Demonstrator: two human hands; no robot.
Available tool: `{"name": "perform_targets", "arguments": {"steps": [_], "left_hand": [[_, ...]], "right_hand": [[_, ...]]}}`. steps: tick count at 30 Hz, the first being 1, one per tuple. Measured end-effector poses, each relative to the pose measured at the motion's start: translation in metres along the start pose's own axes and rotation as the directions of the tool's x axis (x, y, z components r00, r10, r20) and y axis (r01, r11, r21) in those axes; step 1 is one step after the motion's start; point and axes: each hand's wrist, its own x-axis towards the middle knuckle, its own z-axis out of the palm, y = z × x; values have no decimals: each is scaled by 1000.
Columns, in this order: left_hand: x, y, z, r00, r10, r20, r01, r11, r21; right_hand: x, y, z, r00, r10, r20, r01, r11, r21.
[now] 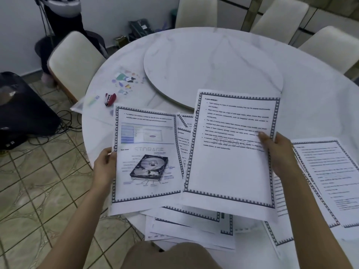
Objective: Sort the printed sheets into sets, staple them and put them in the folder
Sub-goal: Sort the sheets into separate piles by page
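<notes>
Printed sheets (190,228) with a dark patterned border lie scattered on the near part of the round white tabletop (310,78), overlapping one another, some hanging over its near edge. Two further sheets are held up above this scatter, one in each hand.

The left hand (104,167) grips the left edge of the hard-disk sheet (147,136), a page with a screenshot at the top and a picture of a hard disk lower down. Its thumb lies on the printed face; the fingers are curled round the edge and hidden behind the paper.

The right hand (279,152) grips the right edge of the text sheet (229,171), a page with bulleted text on its upper half and blank below. Its thumb presses on the printed face and its fingers are behind the paper, out of sight. This sheet overlaps the right side of the hard-disk sheet.

A separate pile of pages (330,181) lies on the tabletop just right of the right hand.

A red stapler (110,99) lies on the tabletop beyond the left hand, apart from the sheets. It rests on or just beside a clear folder (120,82) with small coloured prints; which of the two cannot be told.

A round turntable (209,66) sits at the tabletop's centre. Cream chairs (73,61) stand around it on a tiled floor (38,181).
</notes>
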Motion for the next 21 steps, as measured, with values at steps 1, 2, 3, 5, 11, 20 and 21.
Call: {"name": "perform_targets", "arguments": {"steps": [1, 2, 3, 5, 11, 20, 21], "left_hand": [[-2, 4, 3, 1000, 5, 10, -5, 1000, -11], [-4, 9, 6, 1000, 10, 29, -9, 1000, -26], [-7, 12, 9, 999, 11, 53, -8, 999, -48], [-12, 18, 14, 994, 8, 109, 2, 995, -98], [-30, 21, 35, 964, -26, 263, 60, 991, -120], [-51, 0, 60, 919, -133, 370, 71, 982, 176], [-55, 2, 61, 932, -73, 355, -2, 979, 205]], "right_hand": [[0, 0, 8, 1000, 4, 12, -4, 1000, 7], [-1, 0, 15, 1000, 11, 24, -11, 1000, 11], [-2, 0, 24, 999, 15, 38, -15, 1000, 16], [-5, 1, 42, 998, 13, 67, -14, 1000, 17], [-20, 17, 95, 986, 20, 165, 1, 992, -123], [-49, 59, 109, 974, 108, 201, -25, 925, -379], [-50, 60, 107, 978, 102, 181, -25, 923, -384]]}}
